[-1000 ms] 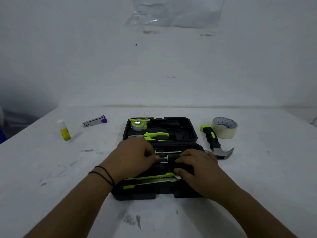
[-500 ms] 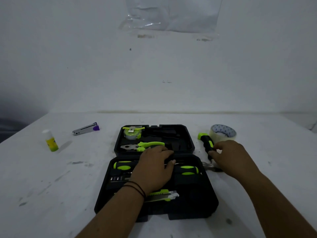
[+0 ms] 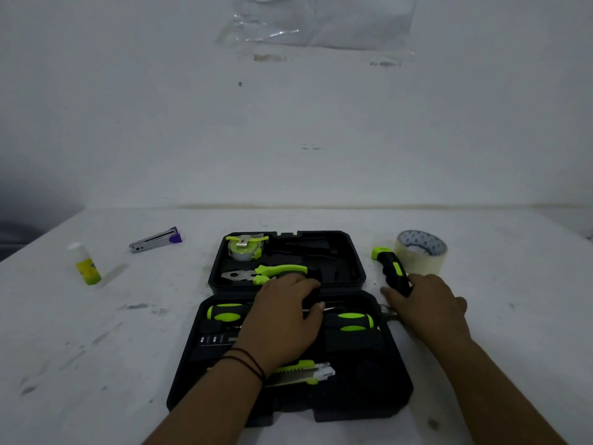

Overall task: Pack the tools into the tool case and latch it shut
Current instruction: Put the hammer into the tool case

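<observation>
1. While the tool case (image 3: 378,390) lies open flat on the table (image 3: 513,332), packing is, by my judgement, most of the way through: one tool is out, and the latches are not yet done.
2. Far left, off the task: one glue stick (image 3: 86,265) standing upright, one stapler (image 3: 157,240) lying beyond it. Both well apart from the case.
3. Far half of the case: one tape measure (image 3: 244,248) and one pair of pliers (image 3: 266,273) seated. A long moulded recess to their right sits vacant.
4. Near half: two screwdrivers, the left screwdriver (image 3: 224,311) and the right screwdriver (image 3: 353,321), handles at opposite ends; one utility knife (image 3: 301,372) along the near edge; a row of small bits, too dim to count.
5. Left hand (image 3: 282,319), fingers relaxed and flat, rests across the middle of the case over the screwdriver shafts. Grip released, grasping nothing.
6. Right hand (image 3: 426,303), just right of the case, has its fingers curled round the hammer (image 3: 393,271) where handle nears head; grip is grasping the hammer, which lies on the table.
7. One roll of tape (image 3: 420,252) beyond the hammer, just beside its handle end.
8. Left to do, as I read it: seat the hammer, close the case, latch.
</observation>
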